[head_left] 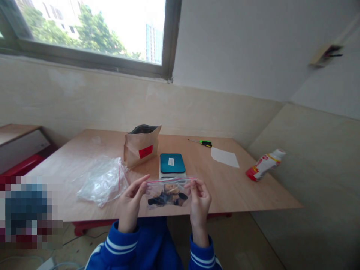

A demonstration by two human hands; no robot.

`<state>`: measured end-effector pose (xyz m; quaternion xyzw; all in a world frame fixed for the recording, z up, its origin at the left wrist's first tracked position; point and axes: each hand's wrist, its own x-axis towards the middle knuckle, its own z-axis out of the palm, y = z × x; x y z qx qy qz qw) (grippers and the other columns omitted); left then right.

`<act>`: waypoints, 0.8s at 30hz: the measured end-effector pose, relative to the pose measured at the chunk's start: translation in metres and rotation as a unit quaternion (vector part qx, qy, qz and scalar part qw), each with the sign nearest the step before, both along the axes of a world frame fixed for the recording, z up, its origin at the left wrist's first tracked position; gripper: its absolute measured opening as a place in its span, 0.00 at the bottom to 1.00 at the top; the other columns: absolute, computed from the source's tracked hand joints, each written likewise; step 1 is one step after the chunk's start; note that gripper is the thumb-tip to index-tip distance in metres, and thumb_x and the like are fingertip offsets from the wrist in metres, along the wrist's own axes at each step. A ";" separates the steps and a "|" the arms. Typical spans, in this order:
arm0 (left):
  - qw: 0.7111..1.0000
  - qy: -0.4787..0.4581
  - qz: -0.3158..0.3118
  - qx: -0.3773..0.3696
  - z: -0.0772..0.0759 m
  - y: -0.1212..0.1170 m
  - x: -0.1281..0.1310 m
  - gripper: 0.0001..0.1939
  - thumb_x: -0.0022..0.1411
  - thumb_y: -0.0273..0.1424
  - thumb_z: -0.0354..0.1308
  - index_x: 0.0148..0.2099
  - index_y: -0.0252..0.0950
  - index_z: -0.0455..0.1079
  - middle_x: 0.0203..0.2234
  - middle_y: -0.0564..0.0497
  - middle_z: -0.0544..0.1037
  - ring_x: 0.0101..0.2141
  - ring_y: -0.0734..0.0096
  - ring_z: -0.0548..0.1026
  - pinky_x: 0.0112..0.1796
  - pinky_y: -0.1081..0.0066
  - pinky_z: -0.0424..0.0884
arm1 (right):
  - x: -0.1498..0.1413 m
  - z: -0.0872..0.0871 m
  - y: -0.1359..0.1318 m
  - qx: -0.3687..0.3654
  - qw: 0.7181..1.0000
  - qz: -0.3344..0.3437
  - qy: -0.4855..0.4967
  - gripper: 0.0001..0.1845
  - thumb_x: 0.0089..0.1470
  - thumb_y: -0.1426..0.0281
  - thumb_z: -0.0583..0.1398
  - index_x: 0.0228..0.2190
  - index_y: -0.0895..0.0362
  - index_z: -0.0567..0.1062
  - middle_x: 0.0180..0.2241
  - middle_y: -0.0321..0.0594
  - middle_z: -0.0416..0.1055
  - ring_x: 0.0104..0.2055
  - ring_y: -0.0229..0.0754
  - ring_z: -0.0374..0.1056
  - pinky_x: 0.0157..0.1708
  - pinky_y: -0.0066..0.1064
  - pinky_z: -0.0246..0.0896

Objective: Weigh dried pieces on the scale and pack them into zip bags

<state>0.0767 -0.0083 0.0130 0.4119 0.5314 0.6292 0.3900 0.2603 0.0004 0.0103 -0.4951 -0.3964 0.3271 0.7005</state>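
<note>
A clear zip bag point(165, 206) with a red seal strip hangs between my hands, above the table's front edge. Dark and light brown pieces, which look dried, lie inside it; I cannot tell their kind. My left hand point(131, 202) pinches the bag's top left corner, and my right hand point(200, 200) pinches the top right corner. Just beyond the bag sits a small scale point(172, 163) with a teal top and a white label; the bag partly covers its front. A standing brown paper pouch point(142, 146) with a red label gapes at the top.
A heap of clear zip bags point(104, 182) lies left on the wooden table point(233, 195). Toward the back are a green and black screwdriver point(205, 143) and a torn white paper point(225, 157). A red and white bottle point(264, 165) stands near the right edge. Something blurred shows at lower left.
</note>
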 end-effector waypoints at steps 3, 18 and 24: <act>0.996 -0.076 -0.036 -0.023 -0.007 -0.002 0.003 0.21 0.50 0.44 0.65 0.42 0.35 0.77 0.34 0.47 0.81 0.37 0.63 0.77 0.39 0.69 0.72 | -0.003 -0.001 0.000 -0.005 1.000 -0.017 0.021 0.16 0.52 0.58 0.62 0.31 0.58 0.72 0.23 0.34 0.71 0.23 0.34 0.63 0.25 0.26 0.60; 0.999 -0.035 -0.006 -0.005 -0.001 0.001 0.000 0.15 0.50 0.43 0.65 0.31 0.35 0.72 0.25 0.52 0.77 0.31 0.68 0.75 0.36 0.70 0.70 | -0.002 -0.004 0.003 -0.025 0.997 -0.064 -0.027 0.18 0.52 0.55 0.60 0.29 0.59 0.74 0.28 0.41 0.74 0.33 0.42 0.70 0.37 0.33 0.63; 0.998 0.035 0.051 0.023 -0.006 -0.006 0.007 0.14 0.55 0.42 0.62 0.34 0.36 0.71 0.28 0.53 0.76 0.33 0.69 0.74 0.38 0.71 0.69 | -0.008 -0.010 0.003 -0.017 0.993 -0.110 -0.036 0.18 0.53 0.55 0.60 0.28 0.59 0.74 0.28 0.40 0.73 0.34 0.41 0.69 0.39 0.33 0.62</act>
